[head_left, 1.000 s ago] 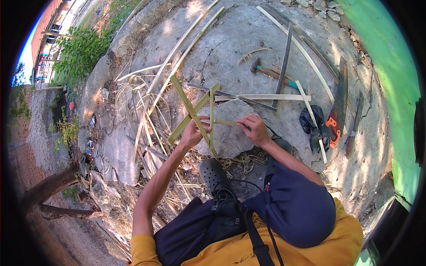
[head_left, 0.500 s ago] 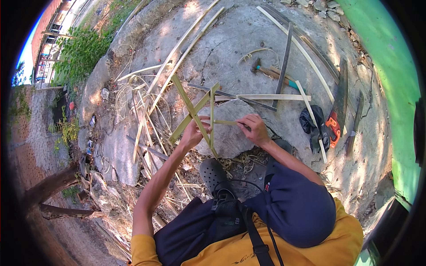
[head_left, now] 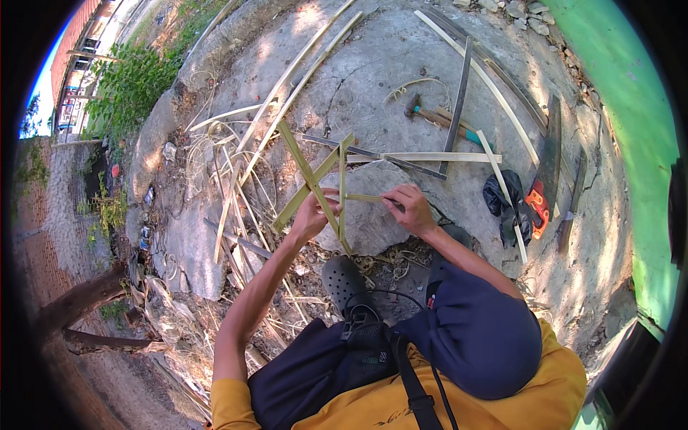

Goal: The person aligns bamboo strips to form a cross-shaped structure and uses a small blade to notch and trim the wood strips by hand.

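Crossed bamboo strips [head_left: 299, 159] form a star-like frame in front of me, above a flat stone [head_left: 380, 226]. My left hand [head_left: 311, 217] is closed round the frame where strips cross; some of its fingers are hidden behind them. A thin bamboo strip [head_left: 364, 198] runs sideways from the frame's upright piece to my right hand [head_left: 408, 208]. The fingers of that hand pinch the strip's right end. Whether the strip is tied to the frame or only touches it, I cannot tell.
Beyond my hands lie a hammer [head_left: 416, 109], long pale strips [head_left: 304, 80] and dark strips [head_left: 459, 107]. At the right are a black plastic bag [head_left: 496, 195] and an orange-handled saw [head_left: 537, 204]. Loose shavings [head_left: 215, 147] tangle at the left. A green wall [head_left: 631, 129] borders the right.
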Available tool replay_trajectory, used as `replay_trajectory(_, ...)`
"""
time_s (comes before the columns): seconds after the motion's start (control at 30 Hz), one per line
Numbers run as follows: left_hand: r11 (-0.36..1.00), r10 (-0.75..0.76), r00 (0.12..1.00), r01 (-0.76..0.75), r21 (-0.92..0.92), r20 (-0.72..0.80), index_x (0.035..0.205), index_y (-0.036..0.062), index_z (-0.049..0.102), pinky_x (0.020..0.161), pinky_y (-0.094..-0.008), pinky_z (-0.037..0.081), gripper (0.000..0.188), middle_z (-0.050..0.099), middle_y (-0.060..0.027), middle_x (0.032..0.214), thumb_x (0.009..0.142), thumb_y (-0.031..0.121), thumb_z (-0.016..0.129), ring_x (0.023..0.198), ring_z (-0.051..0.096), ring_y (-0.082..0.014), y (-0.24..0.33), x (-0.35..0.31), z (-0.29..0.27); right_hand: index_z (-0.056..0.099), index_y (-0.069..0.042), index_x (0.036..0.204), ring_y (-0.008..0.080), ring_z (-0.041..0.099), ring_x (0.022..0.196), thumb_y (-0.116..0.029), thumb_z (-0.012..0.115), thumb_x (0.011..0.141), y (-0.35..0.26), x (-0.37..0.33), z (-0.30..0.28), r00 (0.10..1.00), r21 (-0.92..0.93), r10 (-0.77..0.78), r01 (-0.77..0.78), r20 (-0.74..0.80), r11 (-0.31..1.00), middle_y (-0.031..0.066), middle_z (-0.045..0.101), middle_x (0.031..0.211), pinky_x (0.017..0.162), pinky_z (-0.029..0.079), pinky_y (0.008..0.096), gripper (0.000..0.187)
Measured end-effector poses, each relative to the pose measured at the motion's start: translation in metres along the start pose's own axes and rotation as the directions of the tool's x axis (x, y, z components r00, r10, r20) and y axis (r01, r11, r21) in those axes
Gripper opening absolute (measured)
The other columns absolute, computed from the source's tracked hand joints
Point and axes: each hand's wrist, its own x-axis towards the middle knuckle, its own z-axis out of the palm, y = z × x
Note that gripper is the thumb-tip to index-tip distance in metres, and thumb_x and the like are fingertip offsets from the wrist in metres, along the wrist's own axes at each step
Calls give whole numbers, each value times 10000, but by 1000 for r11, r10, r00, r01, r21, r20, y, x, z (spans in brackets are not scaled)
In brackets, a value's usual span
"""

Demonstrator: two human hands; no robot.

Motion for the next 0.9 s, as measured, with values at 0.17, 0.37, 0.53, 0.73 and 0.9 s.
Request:
replay_trajectory(0.17,1000,2,1000,-2,12,-3,1339,28,646,945,-457,592,488,762,-176,1117,945,277,793,1045,738,-289,-4,0,1,759,-80,1019,269,663,922,-162,733,931,-1,0,-1,1000,-4,9,-9,8,1000,70,709,928,889,475,398,123)
replay_trajectory(0.37,1000,15,1000,-15,10,-2,1335,17,646,963,-453,580,496,767,-168,1069,952,301,786,1036,738,-284,-3,0,2,755,-80,1022,272,665,936,-161,734,927,-1,0,0,1000,-6,-12,12,-14,1000,75,711,935,904,475,399,127)
replay_trajectory(0.53,1000,14,1000,-14,-2,-13,1334,10,642,970,-447,572,501,765,-172,1059,956,308,783,1041,734,-276,-4,0,3,753,-88,1031,274,667,956,-177,743,918,-1,-1,-1,1000,-18,-2,2,3,1000,73,712,943,933,473,402,144)
replay_trajectory(0.73,997,63,998,-63,-40,-5,1337,-3,632,890,-408,597,484,762,-187,1064,950,239,791,951,742,-249,-7,2,7,751,-98,1052,271,665,989,-203,741,920,1,-2,0,1000,-31,-3,4,20,999,71,710,967,960,464,409,169)
replay_trajectory(0.9,994,85,996,-85,-64,-10,1326,-16,630,878,-407,598,497,761,-184,1049,944,257,797,943,738,-247,-8,3,10,752,-98,1052,273,666,996,-204,742,918,3,-3,1,1000,-31,-5,5,12,1000,73,708,966,959,465,410,171)
